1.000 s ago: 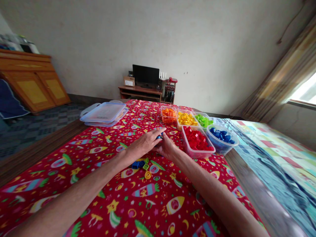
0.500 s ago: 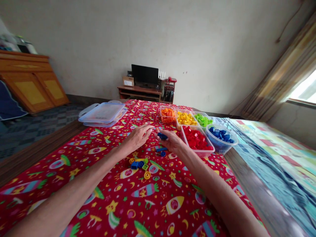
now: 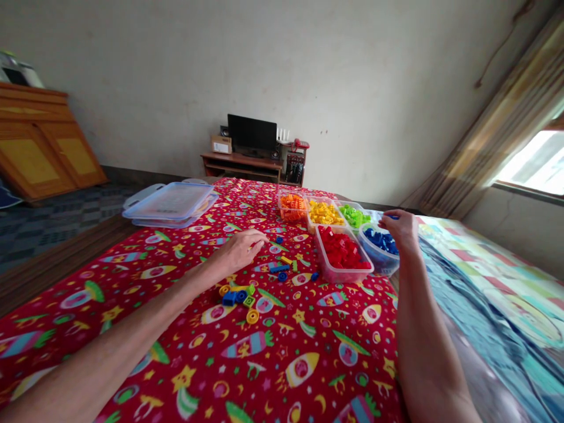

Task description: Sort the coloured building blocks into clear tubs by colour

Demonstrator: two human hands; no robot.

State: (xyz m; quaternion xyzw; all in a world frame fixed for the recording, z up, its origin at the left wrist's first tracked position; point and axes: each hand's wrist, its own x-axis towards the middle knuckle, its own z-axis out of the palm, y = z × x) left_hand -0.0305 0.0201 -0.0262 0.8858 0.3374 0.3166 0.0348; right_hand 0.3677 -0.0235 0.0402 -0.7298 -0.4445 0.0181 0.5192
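Observation:
Above the round tub of blue bricks [image 3: 386, 265], my right hand [image 3: 403, 228] pinches a small blue brick [image 3: 390, 217], partly hidden by the fingers. My left hand [image 3: 244, 251] is over the middle of the cloth with its fingers curled together; what it holds, if anything, is hidden. Just right of its fingertips lies a small blue piece [image 3: 279, 239]. Nearer to me is a cluster of blue, yellow and green toy bricks [image 3: 238, 296] with a yellow round piece [image 3: 252, 316]. A long blue brick [image 3: 279, 269] and another blue piece [image 3: 315, 276] lie farther right.
Clear boxes of red bricks [image 3: 343, 249], yellow bricks [image 3: 325, 213], orange bricks [image 3: 292, 207] and green bricks [image 3: 353, 216] stand beside the blue tub. Stacked clear lids [image 3: 170, 201] lie at the left on the red patterned cloth [image 3: 282, 346]. A patterned bed cover [image 3: 493, 264] is at the right.
My right hand has moved from mid-cloth to above the blue tub. Blue pieces now show on the cloth where that hand was. My left hand stays near its place, its fingers more curled.

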